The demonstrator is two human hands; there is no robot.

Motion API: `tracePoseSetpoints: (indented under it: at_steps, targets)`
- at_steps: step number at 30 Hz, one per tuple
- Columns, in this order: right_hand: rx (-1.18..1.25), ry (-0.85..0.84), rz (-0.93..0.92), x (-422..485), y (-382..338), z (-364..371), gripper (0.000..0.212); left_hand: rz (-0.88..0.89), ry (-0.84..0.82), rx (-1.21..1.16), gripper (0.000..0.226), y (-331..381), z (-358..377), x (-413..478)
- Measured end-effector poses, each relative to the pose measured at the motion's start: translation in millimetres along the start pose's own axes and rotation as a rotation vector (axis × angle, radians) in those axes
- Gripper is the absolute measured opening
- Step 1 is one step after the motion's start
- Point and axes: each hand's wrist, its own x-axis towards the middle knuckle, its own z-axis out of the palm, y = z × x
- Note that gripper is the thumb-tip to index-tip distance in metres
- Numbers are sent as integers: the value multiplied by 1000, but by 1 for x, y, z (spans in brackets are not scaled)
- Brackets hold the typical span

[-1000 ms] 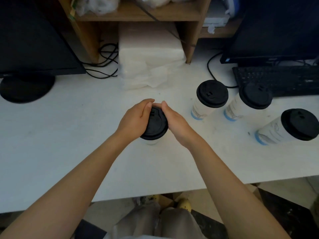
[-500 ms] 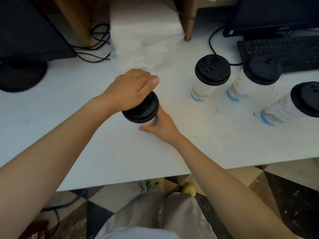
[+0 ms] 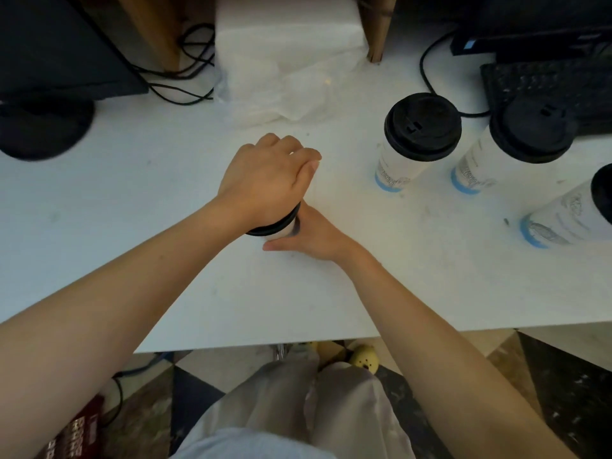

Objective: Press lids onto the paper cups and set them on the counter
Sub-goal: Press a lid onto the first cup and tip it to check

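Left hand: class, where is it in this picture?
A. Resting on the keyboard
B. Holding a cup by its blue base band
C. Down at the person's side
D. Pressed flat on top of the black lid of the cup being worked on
D: the left hand covers the black lid, while the right hand steadies the cup below.

Bench [image 3: 132, 200] white. Paper cups [image 3: 394, 167] white with a light-blue band at the base and grey print, lids [image 3: 422, 127] black. Floor [image 3: 563, 376] black/beige checker, keyboard [image 3: 546, 84] and cables [image 3: 185, 71] black, shelf leg [image 3: 376, 28] brown wood.
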Motion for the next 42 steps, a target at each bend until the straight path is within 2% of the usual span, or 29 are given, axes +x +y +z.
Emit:
tracePoseSetpoints:
  at_steps: [6,8,9,12,14,17,20,23,25,27,29,31,33,38,42]
  targets:
    - [107,249,-73,0,4,24,72,143,-53,-46,65,-6,-11,2]
    - [125,364,-95,1,5,38,72,173,-69,-5,65,-9,-16,1]
    - [114,427,-99,2,7,45,69,140,-65,20,62,-9,-16,0]
    - [63,599,-96,3,12,67,73,-143,7,-66,55,-4,-11,-6]
    - [44,634,-99,-1,12,77,72,-221,63,-86,57,0,-5,-11]
    - [20,529,-91,-17,8,69,68,-121,50,-102,60,-3,-2,-15]
    - [24,317,-109,-22,-2,33,57,42,-19,-107,67,-7,-7,-16]
    - [20,131,-42,-13,-13,14,76,169,-72,-129,73,-10,-13,-12]
    - [38,188,-41,-6,-10,21,81,126,-37,-132,75,-12,-15,-6]
    - [56,342,-85,-3,-2,37,77,-69,-13,-26,66,-9,-14,-3]
    - [72,467,-105,-2,5,51,74,-221,-66,53,57,-4,-8,-5]
    - [86,515,-84,0,8,59,75,-197,-47,43,52,-1,-4,-7]
    - [80,479,-73,3,9,56,78,-161,-10,28,48,-4,-3,-5]
    - [71,249,-30,5,4,33,82,-149,2,51,46,-4,1,-3]
    - [72,291,-37,4,2,37,78,-137,-8,65,46,-6,-3,-2]
